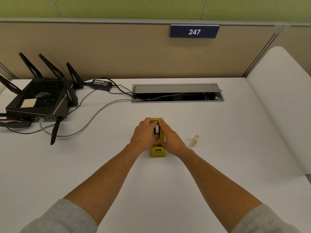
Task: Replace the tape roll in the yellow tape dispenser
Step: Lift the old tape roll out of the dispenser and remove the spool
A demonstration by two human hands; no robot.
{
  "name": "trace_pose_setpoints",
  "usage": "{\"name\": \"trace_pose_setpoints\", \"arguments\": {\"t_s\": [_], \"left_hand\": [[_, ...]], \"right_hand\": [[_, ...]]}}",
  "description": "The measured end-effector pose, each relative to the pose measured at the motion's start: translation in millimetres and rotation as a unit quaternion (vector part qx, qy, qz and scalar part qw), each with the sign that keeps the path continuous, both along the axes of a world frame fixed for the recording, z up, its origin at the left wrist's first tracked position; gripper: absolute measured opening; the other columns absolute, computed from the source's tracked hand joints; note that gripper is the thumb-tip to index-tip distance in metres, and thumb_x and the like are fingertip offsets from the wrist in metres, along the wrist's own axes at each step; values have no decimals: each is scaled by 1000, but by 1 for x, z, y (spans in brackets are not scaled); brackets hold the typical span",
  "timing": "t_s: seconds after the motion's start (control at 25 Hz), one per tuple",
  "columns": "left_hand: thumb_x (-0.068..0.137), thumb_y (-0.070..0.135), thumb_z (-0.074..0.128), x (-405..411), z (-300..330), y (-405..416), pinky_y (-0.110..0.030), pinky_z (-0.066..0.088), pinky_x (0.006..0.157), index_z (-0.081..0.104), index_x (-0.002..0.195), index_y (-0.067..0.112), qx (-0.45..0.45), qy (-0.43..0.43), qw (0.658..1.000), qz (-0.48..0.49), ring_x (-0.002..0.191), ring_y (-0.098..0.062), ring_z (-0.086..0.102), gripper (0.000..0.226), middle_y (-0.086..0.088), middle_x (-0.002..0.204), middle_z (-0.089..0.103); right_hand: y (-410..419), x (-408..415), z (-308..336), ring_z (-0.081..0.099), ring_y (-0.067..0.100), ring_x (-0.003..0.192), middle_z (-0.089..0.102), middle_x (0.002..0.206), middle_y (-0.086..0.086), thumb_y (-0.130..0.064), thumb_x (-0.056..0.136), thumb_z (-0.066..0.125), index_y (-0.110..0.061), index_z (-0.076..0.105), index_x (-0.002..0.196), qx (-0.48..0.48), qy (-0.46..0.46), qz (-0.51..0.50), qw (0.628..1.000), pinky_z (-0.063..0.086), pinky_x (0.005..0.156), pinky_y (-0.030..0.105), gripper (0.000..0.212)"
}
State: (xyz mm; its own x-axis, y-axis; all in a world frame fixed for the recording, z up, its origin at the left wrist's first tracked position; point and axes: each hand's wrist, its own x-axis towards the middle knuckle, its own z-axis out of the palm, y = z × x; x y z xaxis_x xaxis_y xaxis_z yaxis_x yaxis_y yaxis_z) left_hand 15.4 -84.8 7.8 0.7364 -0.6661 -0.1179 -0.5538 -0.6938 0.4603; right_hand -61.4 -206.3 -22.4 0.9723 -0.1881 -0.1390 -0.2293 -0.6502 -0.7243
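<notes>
Counted one yellow tape dispenser (157, 151) on the white desk (168, 190), clasped from both sides by two hands: left hand (143, 136), right hand (170, 140), fingers curled against its flanks. Glimpsed one white roll (157, 129) between the fingertips (mostly hidden). Noted one spare tape roll (195, 140) right of the right fingers, apart. Spotted one black router (40, 98) well left, cables trailing.

Grey sleeves (64, 216) pushed above forearms

Soft, even overhead light, faint shadows under the forearms (107, 179), slight softness, wide-angle bending at edges.
</notes>
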Motion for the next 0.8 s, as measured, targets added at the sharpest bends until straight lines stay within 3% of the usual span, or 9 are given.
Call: {"name": "trace_pose_setpoints", "arguments": {"t_s": [0.12,0.24,0.44,0.8], "left_hand": [[85,21,66,1,-1,-4,-39,47,101,52,133,16,4,-4,1000,9,123,-28,48,50,-6,141,46],[86,20,66,1,-1,-8,-38,47,100,56,128,14,2,-9,1000,20,121,-27,48,44,-7,137,48],[88,20,63,2,-1,-10,-35,45,101,50,130,9,-7,-11,1000,22,123,-27,46,45,-10,135,50],[92,19,57,-2,-4,-8,-37,40,107,47,135,15,-37,7,999,35,132,-26,47,44,-9,140,53]], "right_hand": [[1,1,0,29,22,141,11,161,-1,-16,87,70,-24,3,152,-7,6,7,1000,24,102,18,94],[0,2,2,29,24,141,4,162,-1,-21,86,71,-21,1,152,-18,21,14,1000,28,107,26,96],[-1,3,4,29,27,141,1,162,0,-26,85,71,-19,1,152,-37,35,23,998,29,111,34,97],[-1,3,1,28,25,142,4,162,-2,-26,84,73,-21,4,152,-19,29,8,999,26,109,28,97]]}}
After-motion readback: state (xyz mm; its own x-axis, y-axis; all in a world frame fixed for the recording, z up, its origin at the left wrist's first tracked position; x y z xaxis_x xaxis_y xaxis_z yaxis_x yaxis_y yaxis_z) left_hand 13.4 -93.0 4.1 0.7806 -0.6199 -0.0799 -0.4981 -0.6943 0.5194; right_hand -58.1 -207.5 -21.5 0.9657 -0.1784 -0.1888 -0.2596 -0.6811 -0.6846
